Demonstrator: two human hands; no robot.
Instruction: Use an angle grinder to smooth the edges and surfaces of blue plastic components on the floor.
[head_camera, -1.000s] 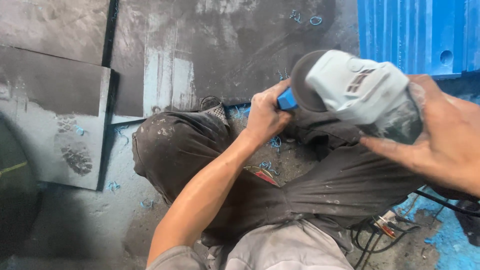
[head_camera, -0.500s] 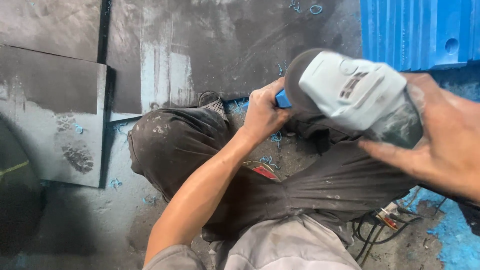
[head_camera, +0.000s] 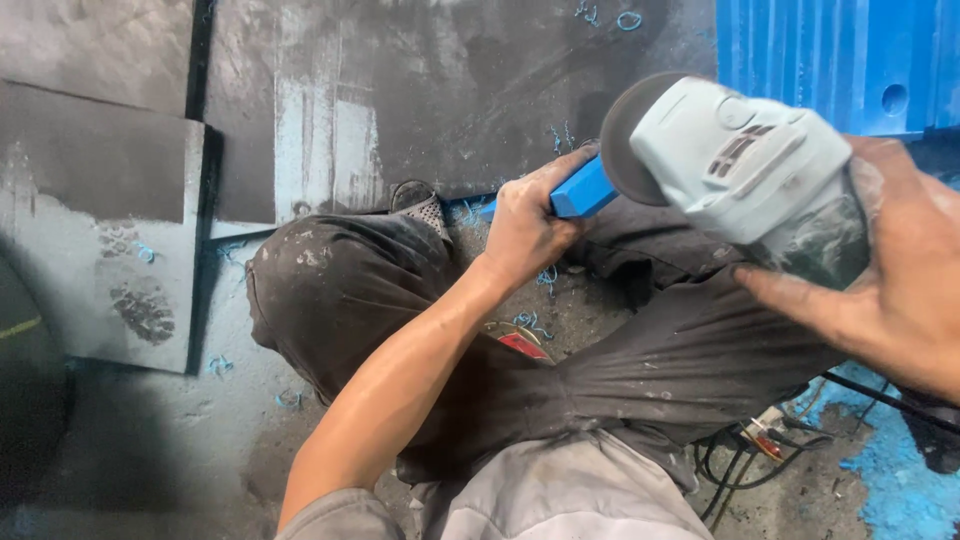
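A small bright blue plastic block (head_camera: 583, 190) is being held up against the dark round abrasive disc (head_camera: 622, 140) of a pale grey handheld angle grinder (head_camera: 745, 165), so the step in hand is judged to be the grinding or trimming of the block's end. The block is pinched in the left hand (head_camera: 525, 225), whose fingers are curled closed around its near end, the thumb pressed along its lower side; only the far end of the block shows beyond the knuckles, and it lies touching or just beside the disc's edge, though actual contact cannot be told. The grinder's body is gripped by the right hand (head_camera: 890, 270), the fingers wrapped tightly over its rear and the index finger stretched forward underneath the housing. Both are held above the dark dust-stained trousers (head_camera: 420, 320) of the seated person, over a grey dusty floor (head_camera: 150, 440) strewn with blue plastic shavings (head_camera: 530, 322). Grey flat slabs (head_camera: 95, 210) lie to the left, a ribbed blue plastic panel (head_camera: 830, 55) stands at the upper right, and black cables (head_camera: 740, 460) trail near the waist. The next move is judged to call for a steady grip and for the fingertips, which sit near the disc, to be kept clear of it.
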